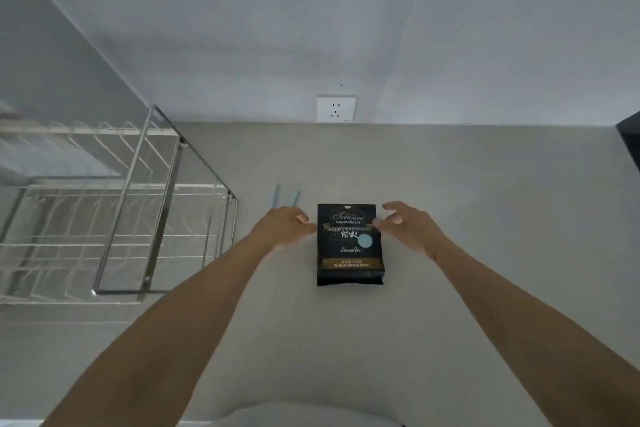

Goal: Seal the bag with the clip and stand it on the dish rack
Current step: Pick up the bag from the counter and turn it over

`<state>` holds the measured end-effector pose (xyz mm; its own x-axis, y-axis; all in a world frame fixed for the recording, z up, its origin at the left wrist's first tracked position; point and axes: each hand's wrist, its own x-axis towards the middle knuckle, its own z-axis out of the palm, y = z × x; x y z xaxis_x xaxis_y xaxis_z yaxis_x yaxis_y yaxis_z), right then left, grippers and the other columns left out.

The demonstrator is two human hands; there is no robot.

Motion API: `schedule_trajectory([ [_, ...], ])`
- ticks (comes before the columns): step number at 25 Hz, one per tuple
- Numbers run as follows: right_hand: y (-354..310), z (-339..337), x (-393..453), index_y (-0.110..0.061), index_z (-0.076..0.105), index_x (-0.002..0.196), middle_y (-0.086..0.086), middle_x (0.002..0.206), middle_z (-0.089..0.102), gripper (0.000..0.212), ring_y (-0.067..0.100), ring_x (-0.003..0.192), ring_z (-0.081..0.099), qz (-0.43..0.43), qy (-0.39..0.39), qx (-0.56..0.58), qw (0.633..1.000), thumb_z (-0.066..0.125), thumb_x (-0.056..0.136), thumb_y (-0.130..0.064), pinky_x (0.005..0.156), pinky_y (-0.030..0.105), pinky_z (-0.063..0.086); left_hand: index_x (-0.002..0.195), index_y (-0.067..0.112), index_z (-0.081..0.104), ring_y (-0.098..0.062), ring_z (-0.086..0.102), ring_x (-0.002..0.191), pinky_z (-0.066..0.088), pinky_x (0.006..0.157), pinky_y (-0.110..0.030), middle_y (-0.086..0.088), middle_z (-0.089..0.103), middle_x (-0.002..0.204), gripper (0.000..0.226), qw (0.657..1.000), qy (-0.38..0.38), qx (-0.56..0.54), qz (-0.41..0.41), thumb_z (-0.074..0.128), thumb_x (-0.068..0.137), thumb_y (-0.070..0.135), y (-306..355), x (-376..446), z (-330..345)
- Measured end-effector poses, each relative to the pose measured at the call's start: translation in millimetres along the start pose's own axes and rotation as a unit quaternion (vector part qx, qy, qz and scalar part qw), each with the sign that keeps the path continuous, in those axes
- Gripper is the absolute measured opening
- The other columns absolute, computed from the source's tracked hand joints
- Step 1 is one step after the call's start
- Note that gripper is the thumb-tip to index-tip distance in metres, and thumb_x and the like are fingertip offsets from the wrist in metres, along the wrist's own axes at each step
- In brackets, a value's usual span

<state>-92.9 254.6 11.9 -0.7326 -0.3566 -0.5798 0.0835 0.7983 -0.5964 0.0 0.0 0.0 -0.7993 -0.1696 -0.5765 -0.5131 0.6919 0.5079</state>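
Observation:
A black printed bag (349, 255) lies flat on the grey counter, its top edge pointing to the wall. My left hand (282, 227) is at its upper left edge and my right hand (408, 229) at its upper right edge, fingers spread and just touching or nearly touching the bag's sides. Neither hand grips anything. A pale blue clip (286, 196), standing open in a V, lies on the counter just beyond my left hand. The metal wire dish rack (138, 204) stands to the left of the bag.
The grey counter (485, 218) runs to a white wall with a power socket (336, 108). A dark object (632, 142) sits at the far right edge. The rack's chrome frame rises above counter level on the left.

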Motion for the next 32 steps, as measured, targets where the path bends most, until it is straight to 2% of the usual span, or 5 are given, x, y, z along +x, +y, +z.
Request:
schedule_trajectory([
  [7, -9, 10, 30, -0.018, 0.053, 0.113, 0.007, 0.106, 0.068, 0.041, 0.027, 0.102, 0.061, 0.026, -0.025, 0.074, 0.997, 0.074, 0.079, -0.024, 0.084, 0.041, 0.053, 0.123, 0.013, 0.058, -0.018, 0.06, 0.097, 0.044, 0.078, -0.028, -0.005, 0.07, 0.114, 0.049, 0.991, -0.012, -0.131, -0.027, 0.071, 0.08, 0.032, 11, 20, 9],
  [17, 2, 17, -2, -0.018, 0.065, 0.096, 0.003, 0.092, 0.073, 0.022, 0.022, 0.09, 0.068, -0.032, 0.009, 0.173, 0.984, 0.075, 0.077, -0.016, 0.085, 0.041, 0.054, 0.093, 0.005, 0.063, -0.025, 0.065, 0.087, 0.049, 0.076, -0.033, -0.009, 0.07, 0.092, 0.014, 0.969, 0.031, -0.244, 0.006, 0.07, 0.082, 0.011, 16, -14, 16],
  [25, 12, 33, -79, -0.033, 0.067, 0.078, -0.013, 0.083, 0.072, 0.018, -0.002, 0.08, 0.063, -0.109, 0.062, 0.116, 0.985, 0.076, 0.075, -0.018, 0.067, 0.006, 0.044, 0.091, 0.018, 0.063, -0.009, 0.062, 0.091, 0.048, 0.076, -0.022, 0.001, 0.069, 0.094, 0.008, 0.968, 0.091, -0.213, 0.094, 0.068, 0.085, 0.015, 7, -88, 44],
  [30, 23, 59, -123, -0.028, 0.068, 0.082, -0.013, 0.084, 0.07, 0.021, 0.005, 0.082, 0.065, -0.174, 0.116, 0.094, 0.973, 0.075, 0.077, -0.009, 0.073, 0.022, 0.051, 0.089, 0.023, 0.061, -0.004, 0.06, 0.088, 0.05, 0.077, -0.022, 0.011, 0.066, 0.094, 0.013, 0.969, 0.119, -0.156, 0.15, 0.064, 0.087, 0.01, -8, -122, 61],
  [32, 25, 69, -135, -0.028, 0.068, 0.083, -0.013, 0.085, 0.07, 0.019, 0.008, 0.084, 0.064, -0.189, 0.127, 0.084, 0.97, 0.074, 0.078, -0.011, 0.074, 0.024, 0.05, 0.088, 0.029, 0.058, 0.0, 0.058, 0.09, 0.045, 0.078, -0.012, 0.019, 0.062, 0.093, 0.02, 0.967, 0.14, -0.134, 0.167, 0.063, 0.088, 0.011, -16, -132, 66],
])
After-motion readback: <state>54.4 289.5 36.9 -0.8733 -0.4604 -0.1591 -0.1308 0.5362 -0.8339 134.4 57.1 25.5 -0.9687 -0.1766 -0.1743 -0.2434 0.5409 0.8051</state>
